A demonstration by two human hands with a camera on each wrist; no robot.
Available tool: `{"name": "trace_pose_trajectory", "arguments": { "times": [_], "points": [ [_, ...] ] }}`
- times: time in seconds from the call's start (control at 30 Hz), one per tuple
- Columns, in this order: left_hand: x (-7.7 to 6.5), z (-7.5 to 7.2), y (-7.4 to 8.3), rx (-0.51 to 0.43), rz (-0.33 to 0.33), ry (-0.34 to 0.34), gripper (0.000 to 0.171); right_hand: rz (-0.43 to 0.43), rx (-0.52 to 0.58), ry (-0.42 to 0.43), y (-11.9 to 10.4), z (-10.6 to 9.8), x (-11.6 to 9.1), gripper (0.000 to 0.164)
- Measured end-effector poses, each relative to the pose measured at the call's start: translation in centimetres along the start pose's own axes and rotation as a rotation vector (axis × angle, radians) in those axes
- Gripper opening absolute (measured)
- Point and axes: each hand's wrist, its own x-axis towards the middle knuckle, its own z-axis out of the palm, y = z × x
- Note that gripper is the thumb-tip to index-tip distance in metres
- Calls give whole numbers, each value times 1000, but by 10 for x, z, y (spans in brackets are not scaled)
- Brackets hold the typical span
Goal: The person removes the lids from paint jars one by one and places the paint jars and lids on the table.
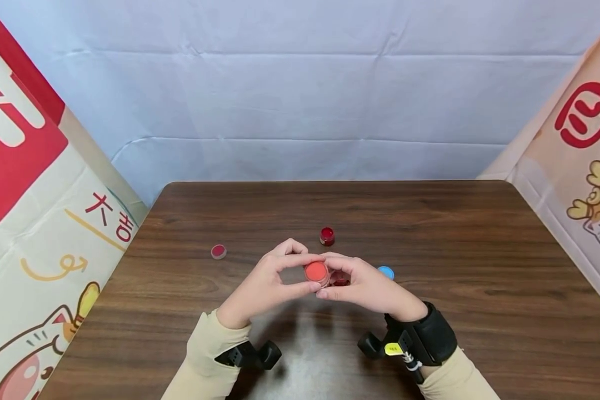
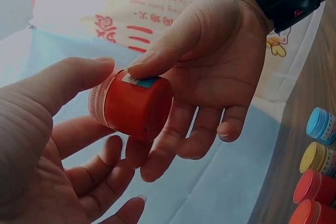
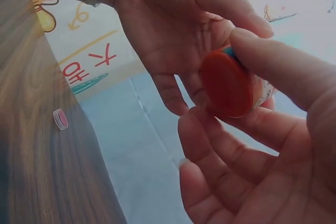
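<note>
Orange paint jar is still capped; left hand pinches its ribbed lid, right hand its body, both grips snug; loose lid lies toward the table's left edge.

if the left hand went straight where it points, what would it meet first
Beyond the orange jar it holds, probably the right hand gripping the jar's other end; depth is unclear.

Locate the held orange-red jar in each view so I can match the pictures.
Head: jar, below and slightly right of centre.
Left wrist: jar, left of centre, about mid-height.
Right wrist: jar, right of centre, slightly above mid-height.
Shared landmark: wooden tabletop, lower half, right edge, left edge respectively.
</note>
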Motion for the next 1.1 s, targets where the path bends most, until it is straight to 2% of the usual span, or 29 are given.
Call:
{"name": "trace_pose_trajectory", "arguments": {
  "times": [0.13, 0.23, 0.4, 0.5, 0.7, 0.87, 1.1],
  "points": [
    [0, -2, 0, -30, 47, -24, 33, -31, -8, -11, -2, 1, -1, 25],
    [0, -3, 0, -63, 66, -66, 34, -41, -14, -38, -3, 0, -1, 16],
    [-1, -6, -2, -138, 76, -152, 35, -24, -4, -82, -2, -1, -2, 20],
    [-1, -6, -3, -165, 73, -177, 35, -21, -15, -83, -2, -1, -1, 21],
    [1, -3, -4, -194, 61, -166, 30, -18, -45, -43, -1, -3, -2, 19],
    [2, 0, -6, -166, 91, -127, 29, -45, -38, -27, 0, -4, -2, 17],
    [2, 4, -6, -152, 98, -94, 29, -45, -61, 0, 1, -3, -4, 12]
  ]
}}
